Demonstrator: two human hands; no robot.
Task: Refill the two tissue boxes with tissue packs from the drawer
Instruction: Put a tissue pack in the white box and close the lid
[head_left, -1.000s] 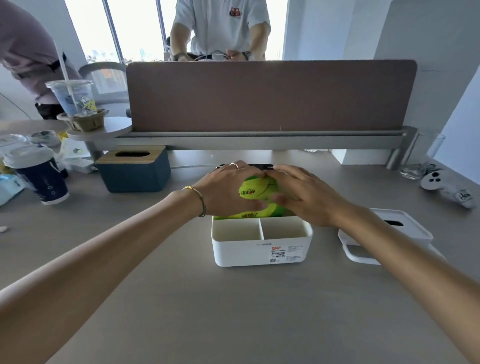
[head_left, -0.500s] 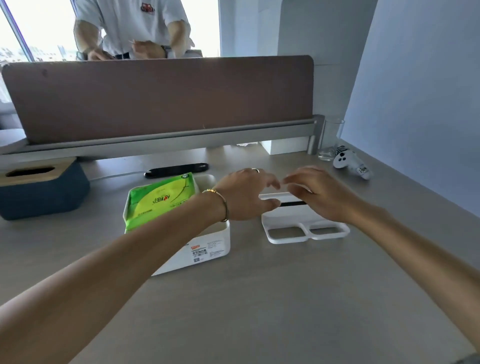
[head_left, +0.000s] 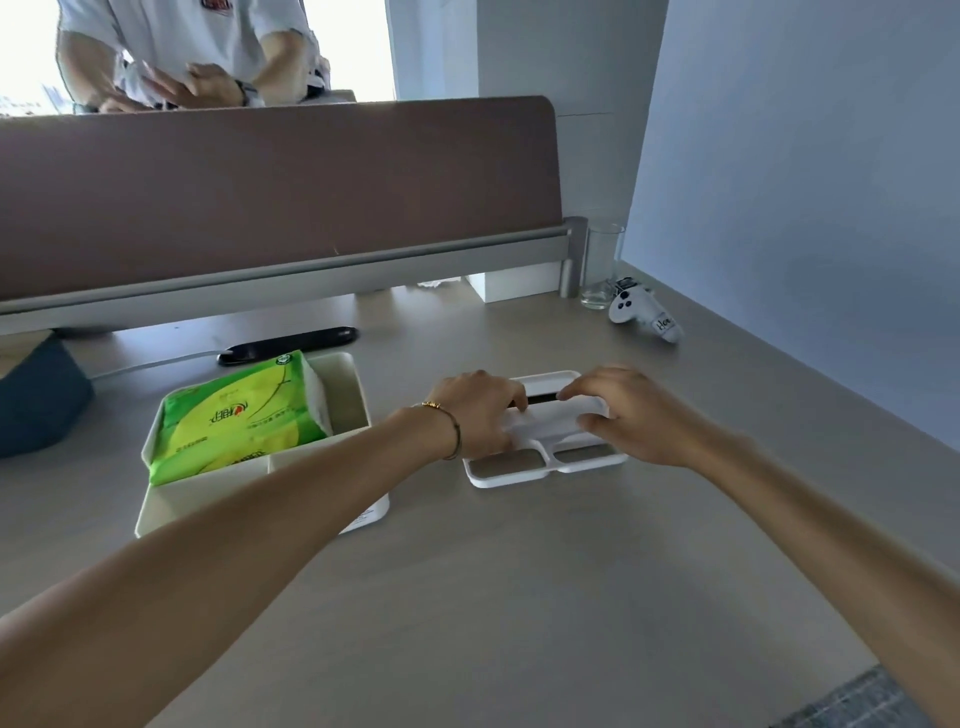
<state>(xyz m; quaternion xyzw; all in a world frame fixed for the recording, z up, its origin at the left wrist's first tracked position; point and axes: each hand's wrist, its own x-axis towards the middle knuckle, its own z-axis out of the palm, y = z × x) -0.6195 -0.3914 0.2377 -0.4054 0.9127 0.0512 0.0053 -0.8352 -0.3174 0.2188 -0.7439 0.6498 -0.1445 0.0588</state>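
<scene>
A green tissue pack (head_left: 236, 423) lies in the open white tissue box (head_left: 349, 384) at centre left of the desk, sticking up above the rim. To the right of the box lies its white lid (head_left: 540, 470), flat on the desk. My left hand (head_left: 478, 410) grips the lid's left side and my right hand (head_left: 631, 415) grips its right side, fingers curled over the slot. The dark blue tissue box (head_left: 36, 400) with a wooden top sits at the far left, partly cut off.
A brown desk divider (head_left: 275, 192) runs along the back. A black flat device (head_left: 288, 344) lies behind the white box. A glass (head_left: 601, 265) and a white controller (head_left: 644, 314) stand at the back right by the wall. A person sits beyond the divider.
Both hands left the green pack in the white box and moved right onto the lid, where they now grip it. The view has swung to the right.
</scene>
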